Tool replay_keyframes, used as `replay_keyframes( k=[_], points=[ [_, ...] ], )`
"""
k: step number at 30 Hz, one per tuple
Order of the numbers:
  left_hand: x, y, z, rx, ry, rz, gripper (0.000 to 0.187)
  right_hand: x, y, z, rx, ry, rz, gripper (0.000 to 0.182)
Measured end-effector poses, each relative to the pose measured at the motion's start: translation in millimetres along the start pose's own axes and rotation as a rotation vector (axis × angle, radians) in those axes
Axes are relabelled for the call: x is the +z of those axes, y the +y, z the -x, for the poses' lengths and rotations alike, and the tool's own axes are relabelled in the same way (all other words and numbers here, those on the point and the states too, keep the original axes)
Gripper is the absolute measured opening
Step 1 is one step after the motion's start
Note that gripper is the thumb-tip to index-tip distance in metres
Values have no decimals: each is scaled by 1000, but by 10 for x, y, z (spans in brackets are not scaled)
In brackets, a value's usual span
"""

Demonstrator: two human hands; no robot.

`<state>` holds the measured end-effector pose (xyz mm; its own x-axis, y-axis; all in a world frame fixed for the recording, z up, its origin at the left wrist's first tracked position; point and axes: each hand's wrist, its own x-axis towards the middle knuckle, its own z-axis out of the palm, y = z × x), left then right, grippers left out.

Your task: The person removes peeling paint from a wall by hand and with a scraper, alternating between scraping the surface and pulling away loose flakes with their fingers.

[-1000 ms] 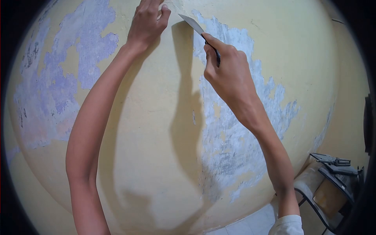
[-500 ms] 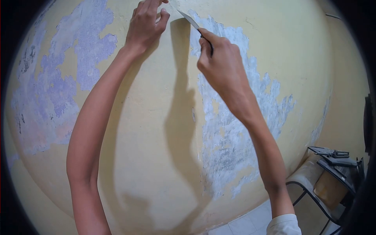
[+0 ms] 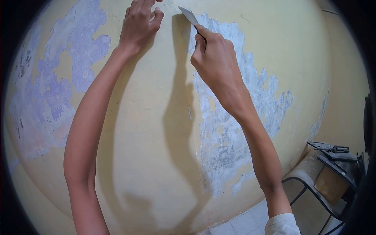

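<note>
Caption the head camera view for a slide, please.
Right hand gripping a scraper, left hand raised, before a yellow wall with large peeled patches.

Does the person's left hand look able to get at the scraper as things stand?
Probably yes, at the blade: the left hand is up beside the scraper, with only wall showing between them. The handle looks blocked, since the right hand is closed around it.

L hand [image 3: 140, 24] up; R hand [image 3: 215, 55] up, fingers [image 3: 204, 32] curled.
</note>
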<state>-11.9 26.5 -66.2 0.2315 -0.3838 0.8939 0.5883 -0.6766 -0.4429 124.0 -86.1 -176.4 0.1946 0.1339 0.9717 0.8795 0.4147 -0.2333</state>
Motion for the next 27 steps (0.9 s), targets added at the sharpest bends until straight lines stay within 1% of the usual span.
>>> replay_keyframes(
  k=[3, 6, 8, 12, 15, 18, 21, 22, 23, 24, 25, 26, 27],
  points=[
    [1, 12, 8, -14, -20, -16, 32, -3, -6, -23, 14, 3, -43, 32],
    [-3, 55, 32, -8, 0, -30, 31, 4, 8, -77, -19, 13, -39, 33],
    [-12, 62, 10, -9, -18, -21, 31, -26, -11, -128, 15, -53, 19, 27],
    [-44, 75, 13, 6, -21, -39, 29, -67, -97, -56, 8, -79, -45, 27],
    [-32, 97, 16, -16, -18, -24, 29, -67, -47, -130, 18, -36, -46, 29],
    [-34, 95, 17, -19, -25, -28, 28, -61, -73, -164, 51, -95, -1, 32],
    [-43, 84, 9, -41, -39, -30, 25, -99, 67, -195, 49, -45, 26, 35],
    [-17, 68, 14, -39, -45, -29, 25, -138, 150, -209, 59, 42, -72, 35],
    [-5, 32, -4, 55, -56, -74, 21, -190, 210, -244, 54, 128, -171, 36],
    [10, -2, -39, 150, -69, -119, 19, -309, 214, -153, 57, 164, -185, 37],
    [17, 25, -98, 153, -73, -121, 19, -402, 282, -32, 63, 179, -190, 37],
    [31, 52, -198, 276, -209, -89, 18, -498, 359, 67, 63, 195, -197, 37],
    [66, 46, -324, 403, -343, -57, 17, -620, 432, 151, 122, 165, -170, 35]
  ],
)
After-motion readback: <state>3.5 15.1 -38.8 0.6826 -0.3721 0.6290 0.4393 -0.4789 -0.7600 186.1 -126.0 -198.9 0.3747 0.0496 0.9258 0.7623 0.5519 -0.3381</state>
